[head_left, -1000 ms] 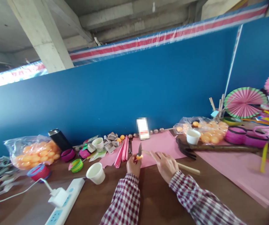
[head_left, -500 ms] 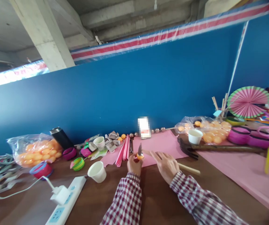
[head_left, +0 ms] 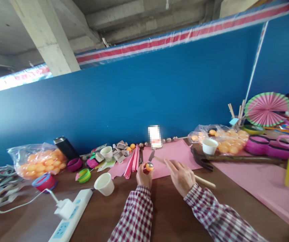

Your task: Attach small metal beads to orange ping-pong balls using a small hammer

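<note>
An orange ball with a shiny silvery patch on top (head_left: 149,166) is pinched in the fingers of my left hand (head_left: 144,176). My right hand (head_left: 181,175) grips a long tool with a pale wooden handle (head_left: 205,181), which sticks out behind the hand. The tool's small pointed metal blade (head_left: 151,155) is tilted just above the ball, apart from it. Under and behind both hands lies pink paper (head_left: 174,154) on the brown table. Folded pink strips (head_left: 133,161) are to the left of the ball.
A white cup (head_left: 104,184) and a power strip (head_left: 71,215) stand on the left, with a bag of orange balls (head_left: 43,163) behind. Shiny balls (head_left: 169,140) line the back. On the right are a hammer (head_left: 201,159), another white cup (head_left: 209,147) and a wooden stick (head_left: 245,159).
The blade has lifted off the ball and tilted to the right. My right hand has shifted slightly right, and the silvery patch on the ball now shows.
</note>
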Demonstrator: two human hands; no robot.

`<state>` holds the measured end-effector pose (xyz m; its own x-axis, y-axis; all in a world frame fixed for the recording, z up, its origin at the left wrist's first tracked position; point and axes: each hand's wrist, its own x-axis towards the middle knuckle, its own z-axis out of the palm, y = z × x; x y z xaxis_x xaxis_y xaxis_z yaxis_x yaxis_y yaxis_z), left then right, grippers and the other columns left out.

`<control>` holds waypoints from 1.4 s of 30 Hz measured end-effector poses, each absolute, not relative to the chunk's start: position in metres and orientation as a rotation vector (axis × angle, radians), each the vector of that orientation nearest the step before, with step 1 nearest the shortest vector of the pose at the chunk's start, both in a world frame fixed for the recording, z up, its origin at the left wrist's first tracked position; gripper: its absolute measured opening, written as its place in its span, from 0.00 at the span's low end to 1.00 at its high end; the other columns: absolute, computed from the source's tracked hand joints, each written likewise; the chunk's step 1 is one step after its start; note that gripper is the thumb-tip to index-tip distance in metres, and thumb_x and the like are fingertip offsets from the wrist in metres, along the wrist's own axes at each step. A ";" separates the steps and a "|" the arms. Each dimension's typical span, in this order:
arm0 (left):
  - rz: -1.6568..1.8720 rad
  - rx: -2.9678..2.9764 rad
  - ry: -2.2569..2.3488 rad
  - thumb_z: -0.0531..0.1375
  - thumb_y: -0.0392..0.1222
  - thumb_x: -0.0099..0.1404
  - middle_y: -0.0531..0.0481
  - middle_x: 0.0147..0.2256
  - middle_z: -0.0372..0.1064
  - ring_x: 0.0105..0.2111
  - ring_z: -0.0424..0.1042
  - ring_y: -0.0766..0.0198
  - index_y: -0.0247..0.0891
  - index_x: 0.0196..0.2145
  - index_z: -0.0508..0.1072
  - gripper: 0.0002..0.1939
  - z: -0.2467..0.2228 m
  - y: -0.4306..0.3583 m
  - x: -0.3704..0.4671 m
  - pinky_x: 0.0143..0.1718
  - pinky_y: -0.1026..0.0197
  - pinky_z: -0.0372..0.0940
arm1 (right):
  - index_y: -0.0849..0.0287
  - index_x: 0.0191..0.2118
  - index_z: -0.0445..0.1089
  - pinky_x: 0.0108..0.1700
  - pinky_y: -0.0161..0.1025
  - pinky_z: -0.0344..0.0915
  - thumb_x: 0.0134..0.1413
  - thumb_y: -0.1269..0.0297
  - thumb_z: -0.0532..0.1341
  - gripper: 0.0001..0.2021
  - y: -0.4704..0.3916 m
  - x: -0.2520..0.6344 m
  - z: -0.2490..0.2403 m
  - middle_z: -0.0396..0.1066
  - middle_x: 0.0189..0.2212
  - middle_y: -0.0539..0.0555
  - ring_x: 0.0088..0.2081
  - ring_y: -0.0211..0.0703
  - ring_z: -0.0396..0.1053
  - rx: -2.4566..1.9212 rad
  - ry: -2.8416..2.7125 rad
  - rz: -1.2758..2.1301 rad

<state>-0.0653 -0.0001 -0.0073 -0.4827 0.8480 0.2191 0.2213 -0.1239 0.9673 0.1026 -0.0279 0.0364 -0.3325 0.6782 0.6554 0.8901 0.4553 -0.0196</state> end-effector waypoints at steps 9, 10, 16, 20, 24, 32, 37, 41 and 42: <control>1.653 1.188 1.660 0.63 0.36 0.37 0.48 0.28 0.69 0.25 0.68 0.65 0.36 0.34 0.69 0.21 -0.013 0.003 -0.066 0.26 0.64 0.64 | 0.54 0.56 0.49 0.37 0.34 0.57 0.54 0.72 0.47 0.23 -0.026 0.104 0.036 0.66 0.39 0.54 0.36 0.38 0.63 -1.333 -2.092 -0.432; 1.659 1.182 1.643 0.63 0.36 0.38 0.48 0.28 0.70 0.26 0.69 0.64 0.36 0.34 0.68 0.20 -0.013 0.003 -0.066 0.26 0.65 0.64 | 0.54 0.56 0.49 0.37 0.34 0.57 0.53 0.72 0.48 0.23 -0.026 0.104 0.035 0.67 0.39 0.54 0.36 0.38 0.63 -1.336 -2.108 -0.423; 1.690 1.142 1.562 0.63 0.34 0.39 0.46 0.30 0.70 0.26 0.70 0.64 0.35 0.34 0.68 0.20 -0.010 0.002 -0.066 0.28 0.63 0.65 | 0.53 0.55 0.50 0.34 0.33 0.57 0.52 0.73 0.49 0.24 -0.027 0.102 0.034 0.67 0.38 0.54 0.35 0.38 0.63 -1.343 -2.149 -0.427; 1.702 1.110 1.517 0.64 0.35 0.39 0.45 0.31 0.70 0.27 0.70 0.64 0.33 0.34 0.68 0.20 -0.005 -0.001 -0.064 0.29 0.62 0.65 | 0.52 0.56 0.49 0.33 0.33 0.57 0.52 0.73 0.49 0.25 -0.025 0.103 0.033 0.67 0.37 0.52 0.33 0.37 0.63 -1.374 -2.140 -0.420; 1.711 1.050 1.412 0.64 0.35 0.40 0.44 0.32 0.70 0.30 0.70 0.64 0.33 0.35 0.68 0.20 -0.002 -0.001 -0.062 0.33 0.62 0.65 | 0.51 0.55 0.49 0.33 0.33 0.57 0.52 0.73 0.49 0.24 -0.023 0.105 0.034 0.67 0.37 0.52 0.34 0.37 0.63 -1.388 -2.149 -0.410; 1.684 1.030 1.338 0.64 0.36 0.41 0.45 0.32 0.71 0.32 0.70 0.63 0.31 0.36 0.69 0.21 -0.003 0.000 -0.063 0.35 0.61 0.64 | 0.52 0.55 0.50 0.34 0.34 0.57 0.52 0.73 0.49 0.24 -0.026 0.105 0.037 0.67 0.37 0.52 0.34 0.38 0.63 -1.349 -2.158 -0.418; 1.684 1.004 1.273 0.64 0.40 0.42 0.43 0.33 0.70 0.32 0.70 0.64 0.30 0.38 0.69 0.22 -0.005 0.000 -0.064 0.34 0.62 0.64 | 0.52 0.55 0.50 0.34 0.33 0.57 0.53 0.72 0.48 0.23 -0.026 0.104 0.037 0.67 0.39 0.53 0.34 0.38 0.64 -1.377 -2.088 -0.429; 1.649 1.058 1.245 0.63 0.42 0.45 0.48 0.26 0.68 0.25 0.67 0.69 0.29 0.37 0.69 0.21 -0.004 -0.001 -0.062 0.28 0.65 0.62 | 0.52 0.55 0.50 0.33 0.32 0.58 0.52 0.72 0.48 0.24 -0.025 0.104 0.035 0.67 0.38 0.53 0.34 0.37 0.64 -1.371 -2.122 -0.419; 1.644 1.058 1.226 0.62 0.43 0.45 0.49 0.25 0.67 0.23 0.66 0.70 0.29 0.37 0.69 0.21 -0.004 -0.001 -0.062 0.27 0.66 0.61 | 0.52 0.55 0.50 0.34 0.32 0.58 0.52 0.73 0.49 0.24 -0.024 0.104 0.035 0.67 0.38 0.53 0.35 0.37 0.64 -1.364 -2.137 -0.416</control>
